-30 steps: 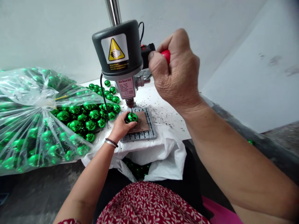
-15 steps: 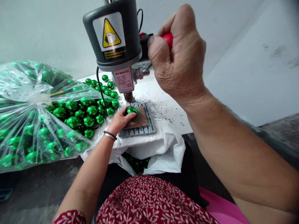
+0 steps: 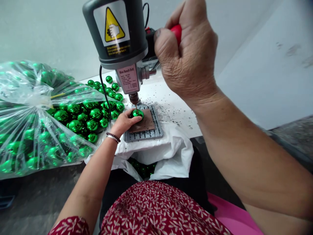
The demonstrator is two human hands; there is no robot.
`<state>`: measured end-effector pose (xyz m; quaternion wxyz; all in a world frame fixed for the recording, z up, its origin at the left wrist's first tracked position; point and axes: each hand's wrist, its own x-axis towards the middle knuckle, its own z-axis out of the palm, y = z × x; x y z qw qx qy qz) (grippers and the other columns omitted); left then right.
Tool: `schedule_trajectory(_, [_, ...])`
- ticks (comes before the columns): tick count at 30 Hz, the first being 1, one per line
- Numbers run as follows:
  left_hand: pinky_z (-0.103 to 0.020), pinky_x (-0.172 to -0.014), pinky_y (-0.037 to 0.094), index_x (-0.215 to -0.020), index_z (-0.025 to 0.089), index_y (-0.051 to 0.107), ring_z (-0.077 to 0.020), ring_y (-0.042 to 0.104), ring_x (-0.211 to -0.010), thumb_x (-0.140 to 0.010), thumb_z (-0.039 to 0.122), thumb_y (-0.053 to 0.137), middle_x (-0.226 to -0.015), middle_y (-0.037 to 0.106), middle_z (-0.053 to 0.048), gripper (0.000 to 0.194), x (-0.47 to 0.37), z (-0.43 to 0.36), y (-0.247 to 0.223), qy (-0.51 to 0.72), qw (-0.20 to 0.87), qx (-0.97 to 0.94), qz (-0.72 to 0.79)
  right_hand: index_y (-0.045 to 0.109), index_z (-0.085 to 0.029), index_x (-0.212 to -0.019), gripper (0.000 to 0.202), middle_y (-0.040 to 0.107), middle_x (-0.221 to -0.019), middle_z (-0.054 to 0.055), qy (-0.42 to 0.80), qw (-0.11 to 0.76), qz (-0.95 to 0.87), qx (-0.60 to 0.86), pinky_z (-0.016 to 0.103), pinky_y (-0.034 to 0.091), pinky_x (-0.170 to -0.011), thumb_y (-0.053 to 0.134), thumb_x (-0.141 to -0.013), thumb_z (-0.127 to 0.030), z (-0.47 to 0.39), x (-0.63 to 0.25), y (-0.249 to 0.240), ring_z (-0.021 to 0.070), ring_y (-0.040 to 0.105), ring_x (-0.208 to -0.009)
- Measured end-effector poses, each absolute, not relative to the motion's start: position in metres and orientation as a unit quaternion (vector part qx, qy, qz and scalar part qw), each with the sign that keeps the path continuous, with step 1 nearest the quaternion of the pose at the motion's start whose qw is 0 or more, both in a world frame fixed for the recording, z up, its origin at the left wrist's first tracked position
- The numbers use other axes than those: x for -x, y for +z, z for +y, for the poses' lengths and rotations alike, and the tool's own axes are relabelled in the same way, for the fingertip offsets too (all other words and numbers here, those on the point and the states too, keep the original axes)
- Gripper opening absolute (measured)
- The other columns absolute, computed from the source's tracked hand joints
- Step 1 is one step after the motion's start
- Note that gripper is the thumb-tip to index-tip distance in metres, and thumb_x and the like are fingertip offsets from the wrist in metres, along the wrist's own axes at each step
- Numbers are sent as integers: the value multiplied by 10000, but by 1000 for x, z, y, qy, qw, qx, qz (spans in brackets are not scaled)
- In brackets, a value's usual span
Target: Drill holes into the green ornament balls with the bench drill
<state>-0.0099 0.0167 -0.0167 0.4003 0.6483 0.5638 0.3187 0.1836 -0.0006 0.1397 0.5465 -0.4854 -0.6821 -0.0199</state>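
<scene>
A shiny green ball sits on a brown board over the slotted metal base of a bench drill. My left hand grips this ball from the left, thumb in front and fingers behind. Just above the ball is the thin drill bit; whether they touch is hard to tell. At the upper right, my right hand is wrapped round the red knob of the drill's lever.
A clear plastic bag full of green balls covers the left side, with loose green balls beside it. Dark shavings dot the white table. A white cloth or sack hangs at the front edge, more green balls inside.
The whole view has shifted slightly, so the drill appears a little higher and further left. Both hands keep their holds, and the bit now looks slightly clearer of the ball.
</scene>
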Motion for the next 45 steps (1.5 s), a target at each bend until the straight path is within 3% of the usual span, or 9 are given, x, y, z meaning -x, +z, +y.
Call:
schedule_trajectory(4, [-313, -872, 489, -1285, 171, 638, -205, 629, -884, -641, 379, 786, -969, 722, -32, 692, 2, 7, -15, 303, 320, -659, 610, 460, -130, -960, 173, 443, -839, -36, -16, 560, -672, 484, 135, 345, -776, 427, -886, -283, -1, -182, 140, 11, 358, -726])
schedule_trajectory(9, [-301, -797, 493, -1262, 219, 655, -195, 611, -799, -663, 406, 775, -872, 702, 0, 639, 1, 2, -22, 317, 324, -653, 607, 405, -171, -847, 130, 474, -785, -28, -20, 589, -661, 466, 162, 401, -758, 461, -864, -287, 0, -182, 137, 23, 392, -683])
schedule_trajectory(16, [-351, -930, 482, -1215, 249, 677, -240, 642, -959, -648, 364, 798, -986, 731, -21, 591, 1, 4, -32, 356, 343, -640, 588, 449, -165, -840, 199, 466, -724, -34, -68, 599, -659, 450, 177, 386, -670, 448, -875, -361, -5, -184, 121, 16, 394, -637])
schedule_trajectory(24, [-391, -1017, 440, -1250, 238, 655, -280, 632, -1097, -688, 405, 779, -1109, 727, -61, 599, 2, 3, -36, 339, 311, -665, 589, 512, -146, -843, 197, 530, -724, -37, -143, 610, -654, 425, 155, 364, -610, 476, -890, -334, -5, -186, 97, -2, 430, -612])
schedule_trajectory(34, [-382, -1008, 446, -1242, 257, 661, -277, 642, -1078, -671, 388, 796, -1109, 734, -52, 601, 0, 1, -34, 342, 295, -665, 594, 489, -215, -856, 116, 559, -753, -18, -191, 598, -641, 442, 229, 402, -589, 473, -881, -327, -8, -188, 74, 72, 519, -657])
schedule_trajectory(45, [-377, -966, 472, -1289, 246, 635, -281, 646, -1076, -685, 388, 788, -1162, 719, -70, 640, 0, -2, -30, 324, 281, -674, 602, 476, -216, -863, 50, 527, -733, -1, -220, 613, -651, 389, 250, 408, -575, 497, -824, -239, -8, -188, 38, 99, 506, -652])
